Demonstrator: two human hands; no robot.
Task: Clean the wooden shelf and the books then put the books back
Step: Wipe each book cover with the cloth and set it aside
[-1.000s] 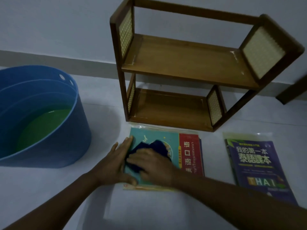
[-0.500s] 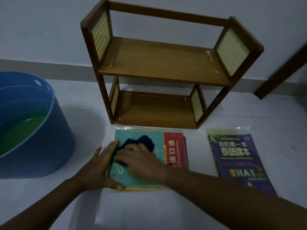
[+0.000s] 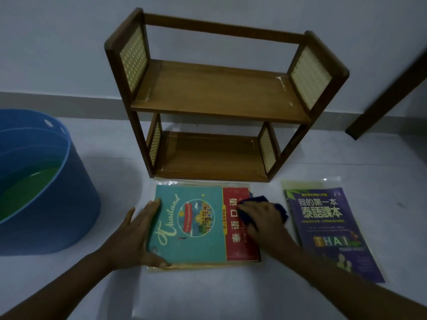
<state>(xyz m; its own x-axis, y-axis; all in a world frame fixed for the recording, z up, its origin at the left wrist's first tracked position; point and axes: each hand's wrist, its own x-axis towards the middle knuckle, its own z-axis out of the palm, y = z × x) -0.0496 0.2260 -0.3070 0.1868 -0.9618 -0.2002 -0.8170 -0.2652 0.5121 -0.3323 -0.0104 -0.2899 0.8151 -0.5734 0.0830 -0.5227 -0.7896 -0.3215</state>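
A teal and red Thailand book [image 3: 196, 225] lies flat on the pale floor in front of the empty two-tier wooden shelf [image 3: 221, 100]. My left hand [image 3: 136, 234] presses flat against the book's left edge, thumb along its bottom corner. My right hand [image 3: 261, 220] presses a dark blue cloth [image 3: 261, 200] onto the book's red right side; the cloth sticks out above and to the right of my fingers. A purple Thai textbook [image 3: 328, 229] lies to the right on a clear plastic sleeve.
A blue tub [image 3: 46, 211] holding greenish water stands at the left. A wall and skirting run behind the shelf. A dark wooden leg [image 3: 390, 95] slants at the far right. More sleeves or books lie under the teal book.
My right hand and the cloth have slid from the book's teal left part across to its red right side, uncovering the cover picture. My left hand stays on the left edge. The view shifted.
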